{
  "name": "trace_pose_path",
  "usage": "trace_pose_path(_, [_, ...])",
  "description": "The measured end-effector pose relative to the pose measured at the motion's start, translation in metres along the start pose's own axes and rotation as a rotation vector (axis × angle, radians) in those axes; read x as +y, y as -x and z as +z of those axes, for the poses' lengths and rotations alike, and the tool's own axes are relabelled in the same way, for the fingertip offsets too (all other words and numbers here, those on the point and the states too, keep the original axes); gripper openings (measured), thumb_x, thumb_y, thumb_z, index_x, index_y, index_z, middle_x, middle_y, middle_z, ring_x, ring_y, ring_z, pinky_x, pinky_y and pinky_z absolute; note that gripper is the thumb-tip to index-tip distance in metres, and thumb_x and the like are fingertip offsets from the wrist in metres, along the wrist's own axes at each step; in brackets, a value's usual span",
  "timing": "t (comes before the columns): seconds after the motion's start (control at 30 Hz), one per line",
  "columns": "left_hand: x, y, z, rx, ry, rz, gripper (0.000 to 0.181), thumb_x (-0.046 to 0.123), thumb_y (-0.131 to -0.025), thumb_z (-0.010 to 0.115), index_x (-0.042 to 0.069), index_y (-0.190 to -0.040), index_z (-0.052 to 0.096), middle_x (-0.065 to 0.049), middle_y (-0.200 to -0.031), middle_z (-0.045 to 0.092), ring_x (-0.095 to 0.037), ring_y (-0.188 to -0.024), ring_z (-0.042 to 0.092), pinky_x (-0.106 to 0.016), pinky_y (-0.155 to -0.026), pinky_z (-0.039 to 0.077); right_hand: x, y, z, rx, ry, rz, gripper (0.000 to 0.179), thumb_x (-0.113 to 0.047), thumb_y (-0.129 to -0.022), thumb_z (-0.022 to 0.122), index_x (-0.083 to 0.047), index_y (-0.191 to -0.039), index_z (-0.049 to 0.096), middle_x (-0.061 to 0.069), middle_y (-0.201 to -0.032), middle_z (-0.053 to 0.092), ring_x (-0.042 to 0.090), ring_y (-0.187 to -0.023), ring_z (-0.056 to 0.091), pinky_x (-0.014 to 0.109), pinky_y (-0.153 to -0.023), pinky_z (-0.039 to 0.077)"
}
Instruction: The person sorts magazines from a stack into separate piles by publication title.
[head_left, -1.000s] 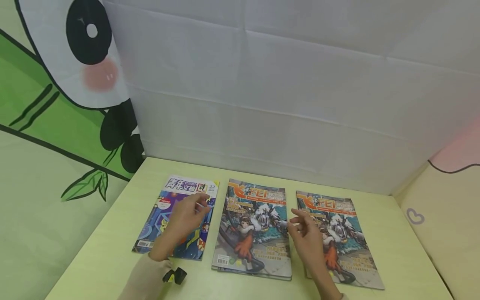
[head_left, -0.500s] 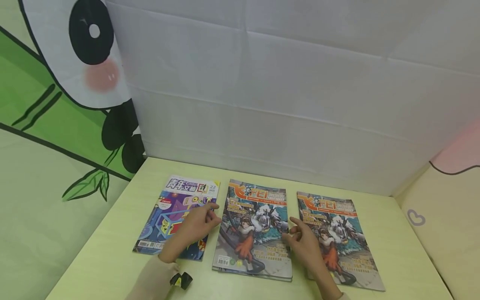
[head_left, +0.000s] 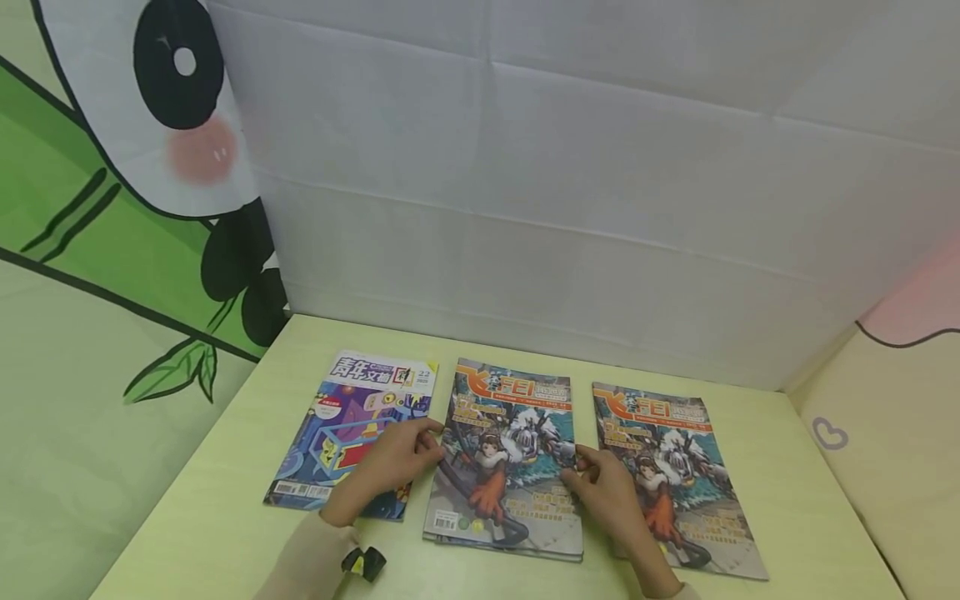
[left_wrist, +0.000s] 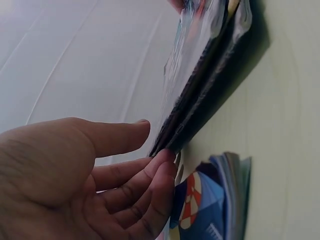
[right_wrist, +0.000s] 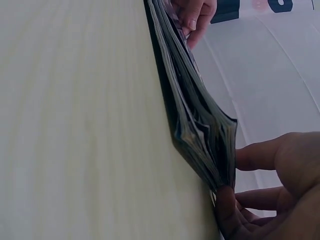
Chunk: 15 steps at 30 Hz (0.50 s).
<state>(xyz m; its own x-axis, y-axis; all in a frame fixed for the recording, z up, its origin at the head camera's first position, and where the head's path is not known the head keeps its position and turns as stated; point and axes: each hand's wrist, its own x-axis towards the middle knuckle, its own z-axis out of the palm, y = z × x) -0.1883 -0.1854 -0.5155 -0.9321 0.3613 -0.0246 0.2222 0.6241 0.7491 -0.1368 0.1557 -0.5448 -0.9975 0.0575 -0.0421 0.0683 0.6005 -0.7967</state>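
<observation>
Two stacked comic-style magazines (head_left: 510,467) with orange titles lie in the middle of the table. My left hand (head_left: 405,457) is at their left edge. In the left wrist view its fingertips touch the spines of the stack (left_wrist: 200,85), while the thumb stays apart above. At the opposite edge, my right hand (head_left: 603,487) pinches the stack, thumb on the upper side and a finger beneath, as the right wrist view shows. The page edges (right_wrist: 195,120) spread a little there. Part of the left hand overlaps a purple-blue magazine (head_left: 352,408).
To the right lies another magazine (head_left: 705,483) with the same cover, partly behind the right hand. The pale yellow table (head_left: 465,575) meets a white cloth backdrop (head_left: 600,208) at the back. A printed cartoon cloth (head_left: 112,292) hangs at the left.
Both hands have come down and inward to the middle stack. The left moved right to its left edge; the right reached the right edge and took hold. The magazines have stayed in place.
</observation>
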Motion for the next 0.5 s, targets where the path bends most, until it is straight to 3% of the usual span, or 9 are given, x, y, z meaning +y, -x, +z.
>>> trace_pose_path(0.5, [0.0051,0.0024,-0.0003,-0.006,-0.024,0.037,0.04,0.012,-0.1,0.081,-0.013,-0.13,0.073,0.0,-0.089,0.073,-0.008,-0.075,0.06,-0.025,-0.066,0.052,-0.0032,0.002,0.0001,-0.007,0.019,-0.006,0.055,-0.011,-0.097,0.085,0.011,-0.144,0.065,0.006,-0.1,0.063,0.015,-0.079,0.056,0.028,-0.062,0.045])
